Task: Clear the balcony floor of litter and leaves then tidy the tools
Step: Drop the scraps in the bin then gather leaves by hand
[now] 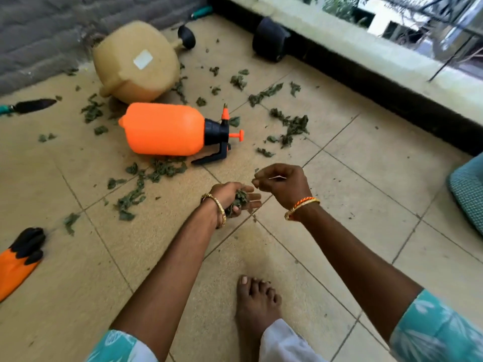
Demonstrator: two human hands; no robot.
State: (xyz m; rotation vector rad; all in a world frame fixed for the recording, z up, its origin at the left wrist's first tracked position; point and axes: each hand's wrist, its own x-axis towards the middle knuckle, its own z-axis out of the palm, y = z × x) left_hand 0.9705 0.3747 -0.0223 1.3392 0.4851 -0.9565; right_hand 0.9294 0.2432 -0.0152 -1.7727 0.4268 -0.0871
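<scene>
Leaves gathered in left hand, more litter waiting at 10 o'clock.

Left hand (232,197) cupped, grip closed around a wad of leaves (239,201); right hand (283,182) just beside at 2 o'clock, pinching a thin pale scrap. Nearest loose leaf pile (130,198) on floor (339,178) at 9 o'clock, closer to left hand, below orange sprayer (164,129).

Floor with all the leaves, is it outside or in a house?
Probably a home balcony: a tiled floor, a low ledge open to trees outside, and an orange garden sprayer lying among scattered leaves.
</scene>
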